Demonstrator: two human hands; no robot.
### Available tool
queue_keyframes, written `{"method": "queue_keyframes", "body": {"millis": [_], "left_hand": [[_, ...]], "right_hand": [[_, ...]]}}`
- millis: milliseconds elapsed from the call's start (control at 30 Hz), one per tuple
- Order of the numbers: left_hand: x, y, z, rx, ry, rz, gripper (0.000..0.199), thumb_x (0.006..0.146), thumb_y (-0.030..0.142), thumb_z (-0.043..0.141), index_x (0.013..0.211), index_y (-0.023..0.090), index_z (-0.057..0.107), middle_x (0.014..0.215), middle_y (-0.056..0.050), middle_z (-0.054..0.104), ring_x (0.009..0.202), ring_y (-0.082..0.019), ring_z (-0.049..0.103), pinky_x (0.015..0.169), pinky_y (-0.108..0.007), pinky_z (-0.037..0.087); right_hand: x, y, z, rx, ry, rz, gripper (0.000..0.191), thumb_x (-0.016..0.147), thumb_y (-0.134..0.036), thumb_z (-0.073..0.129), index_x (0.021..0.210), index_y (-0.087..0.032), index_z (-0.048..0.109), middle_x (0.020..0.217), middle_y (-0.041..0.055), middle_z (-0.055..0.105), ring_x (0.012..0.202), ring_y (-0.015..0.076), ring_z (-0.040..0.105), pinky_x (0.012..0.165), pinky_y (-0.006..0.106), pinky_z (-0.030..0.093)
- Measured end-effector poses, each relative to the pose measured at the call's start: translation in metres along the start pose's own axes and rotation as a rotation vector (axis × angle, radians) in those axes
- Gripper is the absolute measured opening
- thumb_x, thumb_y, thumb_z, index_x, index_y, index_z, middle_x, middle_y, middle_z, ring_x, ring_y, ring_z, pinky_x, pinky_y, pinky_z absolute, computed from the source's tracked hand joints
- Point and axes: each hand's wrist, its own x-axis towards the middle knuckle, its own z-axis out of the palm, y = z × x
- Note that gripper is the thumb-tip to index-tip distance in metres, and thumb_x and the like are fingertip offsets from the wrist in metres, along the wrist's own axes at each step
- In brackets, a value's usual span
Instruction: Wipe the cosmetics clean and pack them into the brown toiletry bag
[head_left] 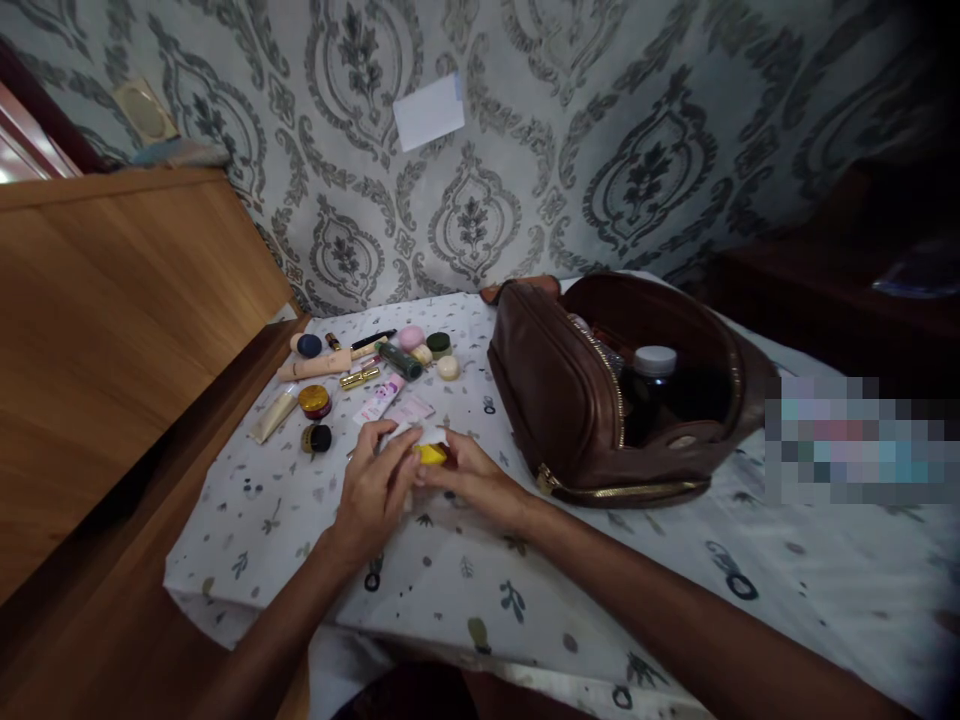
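My left hand (pixel 375 490) and my right hand (pixel 480 482) meet near the table's front middle. Between them is a small yellow item (pixel 432 455), its kind hidden by my fingers. My left hand is closed on a white tissue or cloth (pixel 411 436) pressed against that item, while my right fingers grip its right side. Just beyond my hands lie a pale pink tube (pixel 412 409) and a white tube with purple print (pixel 379 398). A gold lipstick tube (pixel 360 378) and a dark green bottle (pixel 398 360) lie farther back.
An open brown leather bag (pixel 555 390) stands to the right, with a white-capped bottle (pixel 655 362) inside. At the left are an amber jar (pixel 315 401), a black-lidded jar (pixel 316 438) and a cream tube (pixel 274 414). A wooden panel (pixel 127 330) borders the table's left side.
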Motion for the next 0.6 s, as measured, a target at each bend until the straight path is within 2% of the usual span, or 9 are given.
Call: {"method": "queue_keyframes", "body": {"millis": [67, 167, 233, 333, 467, 600], "left_hand": [[0.0, 0.0, 0.0, -0.019, -0.035, -0.045, 0.03, 0.097, 0.022, 0.047, 0.122, 0.016, 0.063, 0.111, -0.01, 0.051, 0.104, -0.02, 0.057, 0.086, -0.032, 0.051], [-0.003, -0.002, -0.001, -0.052, -0.07, -0.066, 0.032, 0.097, 0.02, 0.046, 0.124, 0.017, 0.061, 0.113, -0.011, 0.051, 0.108, -0.021, 0.055, 0.089, -0.035, 0.051], [-0.007, -0.005, -0.003, -0.065, -0.081, -0.073, 0.032, 0.095, 0.021, 0.048, 0.124, 0.017, 0.062, 0.114, -0.011, 0.051, 0.109, -0.022, 0.055, 0.089, -0.036, 0.051], [-0.012, -0.01, -0.005, -0.08, -0.096, -0.107, 0.03, 0.094, 0.024, 0.051, 0.122, 0.018, 0.063, 0.113, -0.01, 0.054, 0.108, -0.022, 0.057, 0.088, -0.036, 0.052], [-0.016, -0.012, -0.008, -0.07, -0.041, -0.113, 0.026, 0.095, 0.023, 0.052, 0.115, 0.021, 0.067, 0.107, -0.008, 0.057, 0.101, -0.02, 0.059, 0.083, -0.032, 0.053], [-0.019, -0.008, -0.009, -0.037, 0.017, -0.024, 0.026, 0.095, 0.018, 0.052, 0.116, 0.02, 0.067, 0.106, -0.008, 0.056, 0.099, -0.018, 0.06, 0.08, -0.029, 0.053]], "right_hand": [[-0.001, 0.0, -0.001, 0.064, -0.02, 0.023, 0.047, 0.067, -0.049, 0.078, 0.095, -0.02, 0.054, 0.084, -0.0009, 0.056, 0.078, 0.0147, 0.053, 0.073, 0.028, 0.044], [-0.002, 0.002, -0.004, 0.06, -0.009, 0.026, 0.045, 0.069, -0.055, 0.076, 0.09, -0.022, 0.054, 0.078, -0.0012, 0.054, 0.075, 0.016, 0.052, 0.069, 0.029, 0.044], [-0.001, 0.004, -0.007, 0.01, 0.007, 0.008, 0.041, 0.07, -0.052, 0.077, 0.086, -0.022, 0.053, 0.074, -0.0029, 0.051, 0.072, 0.0151, 0.05, 0.067, 0.028, 0.042], [0.001, 0.003, -0.009, -0.053, 0.002, -0.027, 0.037, 0.071, -0.045, 0.078, 0.09, -0.021, 0.056, 0.08, -0.0029, 0.053, 0.077, 0.0147, 0.052, 0.072, 0.027, 0.042], [0.005, 0.002, -0.009, -0.082, 0.027, -0.032, 0.038, 0.068, -0.038, 0.079, 0.096, -0.021, 0.06, 0.091, -0.0007, 0.06, 0.086, 0.0153, 0.056, 0.079, 0.028, 0.044], [0.007, 0.006, -0.01, 0.007, 0.065, -0.017, 0.043, 0.063, -0.034, 0.082, 0.098, -0.021, 0.061, 0.094, 0.0001, 0.063, 0.09, 0.0158, 0.058, 0.082, 0.029, 0.046]]}}
